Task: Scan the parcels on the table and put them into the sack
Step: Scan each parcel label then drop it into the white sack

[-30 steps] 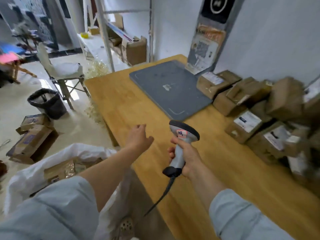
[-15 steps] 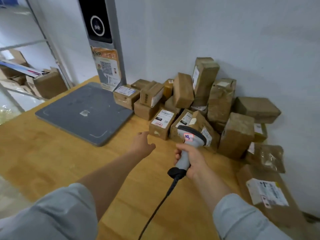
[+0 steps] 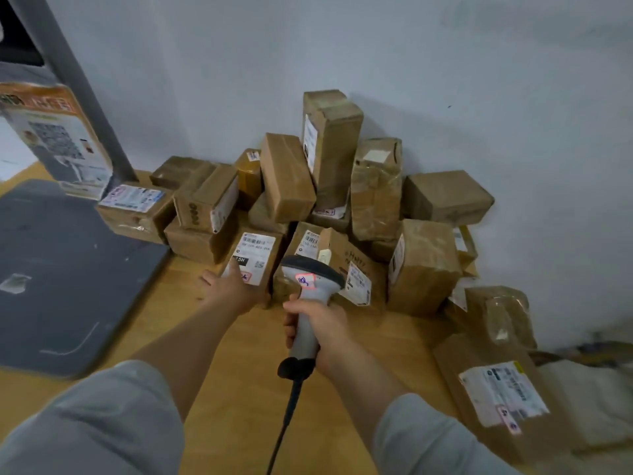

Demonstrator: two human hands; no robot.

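Observation:
A heap of brown cardboard parcels (image 3: 329, 186) is piled against the wall on the wooden table (image 3: 226, 389). At its front stands a small parcel with a white label (image 3: 255, 250). My left hand (image 3: 234, 291) lies on the lower front of it, fingers spread over the label. A firm grip does not show. My right hand (image 3: 320, 332) is closed around the handle of a grey barcode scanner (image 3: 310, 279), whose dark head points at the heap just right of that parcel. The scanner's cable hangs down toward me. The sack is out of view.
A dark grey mat (image 3: 65, 275) covers the table at the left, with a printed poster on a grey post (image 3: 51, 138) behind it. A flat labelled parcel (image 3: 500, 395) lies at the near right, a crumpled one (image 3: 503, 313) behind it.
My view has swung right, from the sack and floor to the parcel heap. My left hand has reached forward onto the front labelled parcel. The scanner has moved closer to the heap.

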